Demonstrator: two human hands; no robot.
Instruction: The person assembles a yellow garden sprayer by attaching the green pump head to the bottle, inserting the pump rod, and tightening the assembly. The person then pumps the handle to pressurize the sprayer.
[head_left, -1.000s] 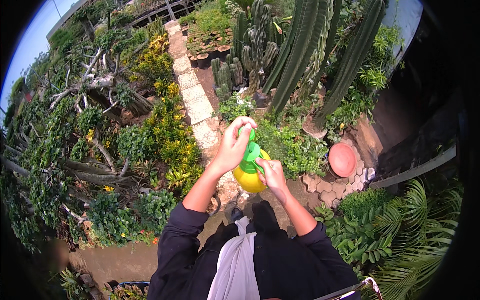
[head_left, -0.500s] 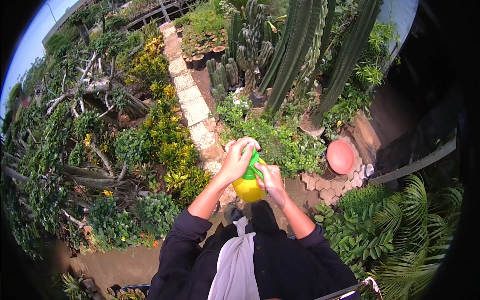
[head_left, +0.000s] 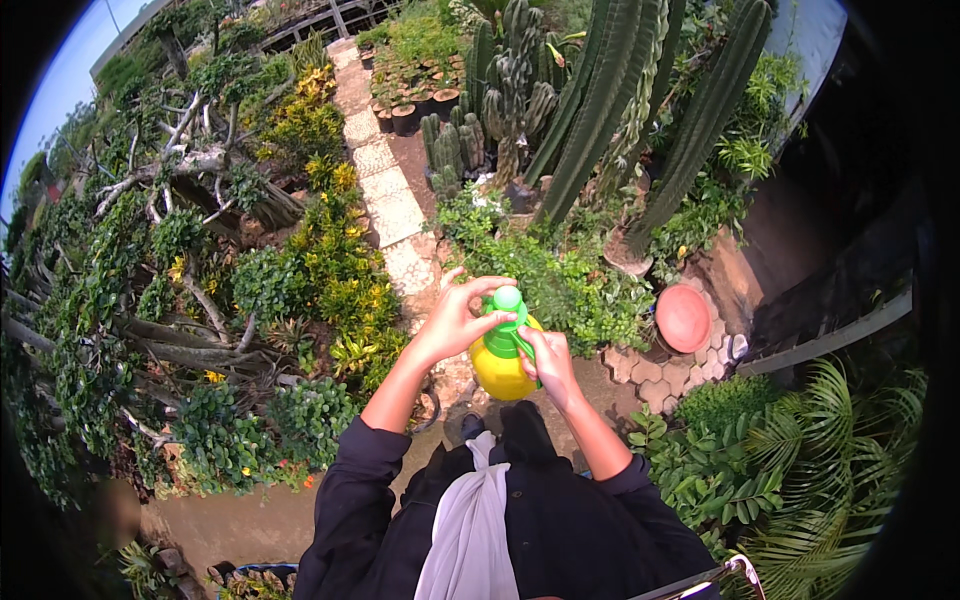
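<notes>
The right hand, fingers curled, is clamped on the green handle at the side of a yellow sprayer bottle, which is held in front of the body, above the ground. The left hand is at the bottle's top, its thumb and fingers spread to either side of a round green knob; whether they press on it cannot be told. The hands are close together but separate, with the green collar of the bottle between them. Nearer the wearer are a dark shirt with pushed-up sleeves and a pale grey scarf. Beyond the bottle, low leafy plants grow at the foot of tall columnar cacti. To the left, a pale stone path runs away from the wearer, bordered by yellow-leaved shrubs and, farther out, gnarled woody branches. To the right, a round terracotta dish lies beside hexagonal pavers; palm fronds fill the lower right.
</notes>
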